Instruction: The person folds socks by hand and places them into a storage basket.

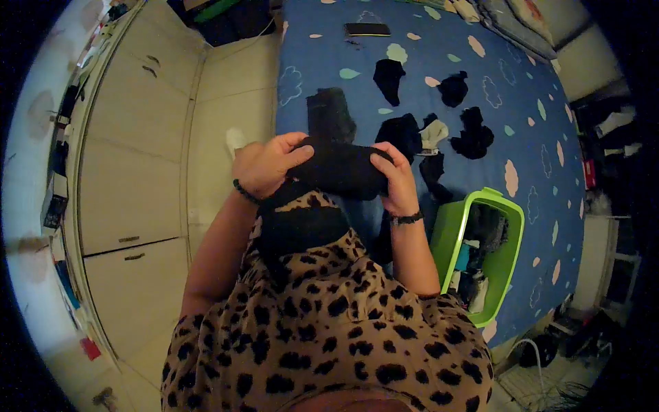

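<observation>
A black sock (345, 169), which looks folded, is stretched level between my two hands above my lap. My left hand (266, 165) pinches its left end, thumb on top. At the other end, the thumb and fingers of my right hand (398, 180) grip the cloth. Just beyond the sock, a dark grey sock-like piece (331, 112) lies flat on the bed. More black cloth (305, 226) rests on my lap. Several dark crumpled pieces are scattered over the bed, among them a black one (390, 79) and a whitish one (433, 134).
On the blue patterned bedsheet (511, 130), a green basket (519, 223) holding mixed clothing stands by my right arm. A phone (367, 29) lies near the far edge. Pale cabinets (134, 185) line the left side, across a strip of tiled floor (230, 103).
</observation>
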Demonstrator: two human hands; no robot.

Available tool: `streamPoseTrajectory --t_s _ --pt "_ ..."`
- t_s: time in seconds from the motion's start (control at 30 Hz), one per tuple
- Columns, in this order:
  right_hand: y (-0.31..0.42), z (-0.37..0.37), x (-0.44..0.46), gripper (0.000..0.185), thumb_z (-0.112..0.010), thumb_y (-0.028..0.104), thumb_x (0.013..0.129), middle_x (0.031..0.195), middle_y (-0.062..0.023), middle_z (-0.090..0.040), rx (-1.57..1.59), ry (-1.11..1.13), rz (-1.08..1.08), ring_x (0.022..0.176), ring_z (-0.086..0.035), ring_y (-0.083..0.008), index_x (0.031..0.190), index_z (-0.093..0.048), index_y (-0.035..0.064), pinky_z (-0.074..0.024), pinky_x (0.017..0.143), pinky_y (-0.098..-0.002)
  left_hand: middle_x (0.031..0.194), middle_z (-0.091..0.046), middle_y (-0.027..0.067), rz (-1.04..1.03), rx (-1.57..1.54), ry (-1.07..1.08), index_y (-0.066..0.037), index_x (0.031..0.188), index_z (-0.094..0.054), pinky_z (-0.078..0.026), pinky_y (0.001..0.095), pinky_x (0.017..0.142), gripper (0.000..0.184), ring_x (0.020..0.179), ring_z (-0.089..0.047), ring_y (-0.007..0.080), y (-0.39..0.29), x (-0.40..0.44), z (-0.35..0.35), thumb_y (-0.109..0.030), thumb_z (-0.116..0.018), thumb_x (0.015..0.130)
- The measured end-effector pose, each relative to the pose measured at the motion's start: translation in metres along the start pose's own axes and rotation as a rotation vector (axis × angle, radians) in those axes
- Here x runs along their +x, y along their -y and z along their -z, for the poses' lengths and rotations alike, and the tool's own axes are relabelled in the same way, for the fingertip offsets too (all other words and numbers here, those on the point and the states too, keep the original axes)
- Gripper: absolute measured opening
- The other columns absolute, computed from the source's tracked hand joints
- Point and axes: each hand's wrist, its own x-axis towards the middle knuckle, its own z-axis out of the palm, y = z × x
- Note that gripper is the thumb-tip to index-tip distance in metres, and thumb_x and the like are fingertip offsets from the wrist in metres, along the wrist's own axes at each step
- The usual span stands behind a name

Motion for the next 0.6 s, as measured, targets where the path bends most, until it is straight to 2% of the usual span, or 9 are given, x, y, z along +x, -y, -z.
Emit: streamPoseTrajectory --t_s 0.03,0.07,0.17,0.27,0.4,0.47,0.53,0.57,0.6 --pt "-0.001 -0.003 0.002 0.017 -0.063 0.01 0.085 0.093 -0.0018 -0.064 -0.055 -0.034 0.005 0.085 -0.058 -0.0101 0.101 -0.063 0.0043 -0.0467 0.076 -0.0251 0.078 -0.064 -0.0031 -0.001 0.273 -0.075 -0.01 0.11 -0.063 -0.045 0.0223 0.067 0.03 0.07 -0.059 0.0073 0.008 0.001 0.009 -0.034 -0.056 0.093" --pt "-0.003 -0.002 0.004 0.017 -0.063 0.01 0.085 0.093 -0.0018 -0.064 -0.054 -0.028 -0.002 0.085 -0.058 -0.0101 0.101 -0.063 0.0043 -0.0467 0.076 -0.0251 0.079 -0.064 -0.0027 -0.007 0.418 -0.13 -0.01 0.109 -0.063 -0.045 0.0225 0.066 0.03 0.07 -0.059 0.0075 0.014 -0.002 0.017 -0.034 -0.056 0.093" --pt "-0.007 -0.002 0.009 0.014 -0.065 0.012 0.087 0.088 0.0005 -0.064 -0.275 -0.023 0.003 0.081 -0.058 -0.0078 0.099 -0.063 0.0042 -0.0467 0.073 -0.0237 0.079 -0.064 -0.0017 -0.095 0.313 -0.188 -0.01 0.107 -0.063 -0.044 0.0231 0.065 0.029 0.07 -0.058 0.0082 0.016 -0.008 0.022 -0.034 -0.057 0.093" --pt "-0.017 0.0 0.014 0.014 -0.064 0.013 0.089 0.089 0.0004 -0.065 -0.144 0.046 -0.045 0.079 -0.058 -0.0076 0.099 -0.063 0.0037 -0.0464 0.072 -0.0224 0.08 -0.063 -0.0006 -0.128 0.224 -0.244 -0.009 0.105 -0.063 -0.044 0.0237 0.064 0.029 0.07 -0.057 0.0089 0.021 -0.011 0.024 -0.034 -0.057 0.092" --pt "-0.023 -0.008 0.022 0.014 -0.061 0.013 0.091 0.089 0.0001 -0.065 -0.23 0.095 -0.082 0.079 -0.058 -0.0074 0.1 -0.063 0.0032 -0.0469 0.072 -0.0228 0.081 -0.062 0.0009 -0.122 0.129 -0.357 -0.009 0.102 -0.063 -0.043 0.0245 0.063 0.028 0.07 -0.056 0.0098 0.027 -0.009 0.022 -0.034 -0.057 0.092" --pt "-0.027 -0.013 0.026 0.014 -0.061 0.013 0.091 0.089 0.0004 -0.064 -0.236 0.112 -0.082 0.08 -0.058 -0.0073 0.101 -0.063 0.0029 -0.0469 0.072 -0.0229 0.083 -0.062 0.0015 -0.078 0.041 -0.428 -0.008 0.101 -0.063 -0.043 0.0231 0.064 0.025 0.072 -0.056 0.0092 0.027 -0.011 0.026 -0.031 -0.058 0.091" --pt "-0.033 -0.015 0.031 0.015 -0.06 0.013 0.092 0.089 0.0005 -0.065 -0.27 0.11 -0.069 0.08 -0.058 -0.0071 0.102 -0.063 0.0027 -0.0468 0.073 -0.0228 0.083 -0.063 0.002 -0.053 -0.117 -0.421 -0.005 0.099 -0.063 -0.045 0.0213 0.071 0.018 0.08 -0.057 0.0088 0.031 -0.013 0.033 -0.02 -0.063 0.089" --pt "-0.034 -0.015 0.033 0.015 -0.06 0.013 0.092 0.089 0.0005 -0.065 -0.27 0.112 -0.071 0.08 -0.058 -0.0071 0.102 -0.063 0.0027 -0.0468 0.073 -0.0228 0.083 -0.063 0.002 -0.053 -0.118 -0.424 -0.005 0.099 -0.063 -0.045 0.0213 0.071 0.018 0.08 -0.057 0.0088 0.033 -0.014 0.035 -0.02 -0.063 0.089" --pt "-0.035 -0.016 0.035 0.014 -0.06 0.013 0.092 0.089 0.0007 -0.065 -0.267 0.096 -0.067 0.08 -0.058 -0.007 0.101 -0.063 0.0027 -0.0468 0.073 -0.0227 0.083 -0.063 0.0025 -0.184 0.051 -0.467 -0.003 0.096 -0.062 -0.046 0.0226 0.071 0.015 0.081 -0.057 0.0093 0.031 -0.017 0.035 -0.014 -0.065 0.087"
